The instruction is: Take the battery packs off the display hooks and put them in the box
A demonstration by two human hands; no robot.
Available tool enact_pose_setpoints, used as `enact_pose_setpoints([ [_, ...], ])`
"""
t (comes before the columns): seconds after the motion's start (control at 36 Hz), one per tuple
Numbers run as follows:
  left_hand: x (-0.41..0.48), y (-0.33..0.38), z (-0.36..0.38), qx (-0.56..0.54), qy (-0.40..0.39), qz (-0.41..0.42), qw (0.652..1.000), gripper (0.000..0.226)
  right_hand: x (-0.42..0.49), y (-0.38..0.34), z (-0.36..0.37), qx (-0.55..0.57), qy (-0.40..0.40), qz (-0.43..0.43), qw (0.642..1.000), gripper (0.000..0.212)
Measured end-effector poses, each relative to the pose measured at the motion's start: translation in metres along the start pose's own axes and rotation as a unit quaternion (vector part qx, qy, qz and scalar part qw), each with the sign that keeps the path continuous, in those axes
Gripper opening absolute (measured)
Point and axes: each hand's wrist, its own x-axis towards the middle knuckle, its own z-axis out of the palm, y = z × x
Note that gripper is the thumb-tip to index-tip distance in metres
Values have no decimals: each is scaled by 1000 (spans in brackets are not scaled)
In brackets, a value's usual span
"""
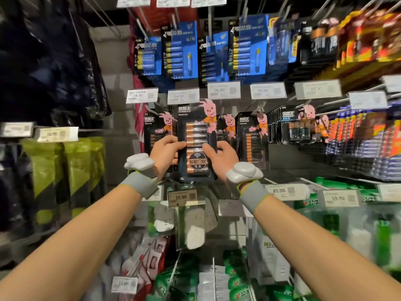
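My left hand (166, 152) and right hand (223, 157) both grip one black battery pack (197, 140) upright before the display hooks (221, 111).

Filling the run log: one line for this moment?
left hand: grips battery pack | right hand: grips same pack | pack: upright | box: not in view

- Duracell battery pack (196, 135) in my grip: "金霸王 DURACELL" on top, "智能门锁 电池" on its round badge (198, 162).
- Upper price tags, left to right: first tag (142, 95) "24.90", second tag (183, 96) "24.90", third tag (223, 90) "36.90", fourth tag (268, 90) "36.90".
- Lower price tags: left tag (183, 197) "55.90", middle tag (282, 190) "85.90", right tag (339, 198) "59.90".
- Green package (368, 200): "公牛".
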Motion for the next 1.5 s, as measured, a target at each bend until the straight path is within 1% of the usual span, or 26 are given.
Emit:
enact_pose_setpoints([
  [0.14, 2, -3, -7, -4, 4, -3, 1000, 20, 3, -3, 6, -7, 0, -5, 1000, 37],
  [0.19, 5, -4, -11, 0, 11, -1, 1000, 17, 6, -4, 11, -12, -5, -1, 1000, 36],
  [0.39, 19, -13, -15, 18, 23, 0, 1000, 16, 18, -3, 19, -17, -9, 12, 1000, 33],
  [0.53, 31, -20, -16, 51, 38, 9, 998, 9, 28, 1, 28, -17, -1, 23, 1000, 32],
  [0.67, 40, -29, -18, 81, 33, 10, 996, 6, 36, 12, 35, -36, -9, 37, 999, 39],
  [0.75, 46, -34, -19, 99, 28, 4, 995, 8, 43, 18, 39, -35, -6, 43, 998, 34],
  [0.86, 56, -38, -20, 105, 30, -5, 994, 15, 55, 21, 42, -21, 3, 51, 998, 36],
  [0.94, 62, -42, -23, 106, 25, -4, 994, 6, 68, 26, 45, -34, 7, 64, 997, 41],
  [1.06, 68, -45, -22, 121, 39, 4, 992, 14, 83, 32, 50, -60, 13, 88, 994, 56],
  [1.11, 68, -46, -22, 133, 47, 10, 990, 19, 89, 35, 52, -62, 14, 95, 993, 54],
  [1.17, 71, -48, -23, 136, 49, 9, 989, 23, 96, 39, 56, -60, 25, 98, 993, 47],
  [1.25, 72, -52, -25, 144, 48, 3, 988, 25, 105, 45, 61, -68, 33, 107, 991, 43],
  [1.5, 77, -55, -29, 158, 39, -4, 987, 25, 118, 55, 69, -133, 21, 126, 983, 55],
])
